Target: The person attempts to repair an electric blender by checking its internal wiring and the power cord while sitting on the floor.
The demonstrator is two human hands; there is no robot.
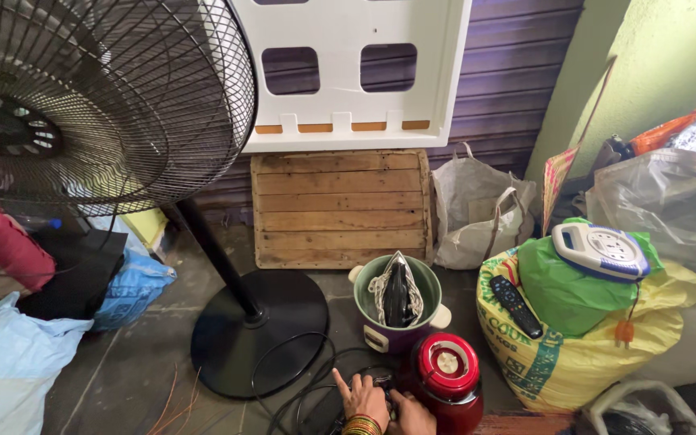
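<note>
From the head camera, you had both hands low at the bottom edge of the picture, on the floor (122, 370) in front of the red jug (447, 379). Your left hand (362, 396), with bangles at the wrist, had its forefinger stretched out and the other fingers curled down onto a small dark thing that I could not make out; whether it was truly gripped I cannot tell. Your right hand (412, 413) was partly cut off by the frame and pressed close beside the left, its fingers hidden, so its state was unclear too.

The black cable (292, 379) lay in loose loops on the floor, running from the fan base (259, 330) toward your hands and touching them. It looked thin, limp and tangled over itself (an end was not visible). My guess is you were sorting out its end; the next move would call for a firm pinch and a slow pull so the loops do not snag.

Just behind stood a green pot (396, 302) holding an iron (397, 294).
</note>
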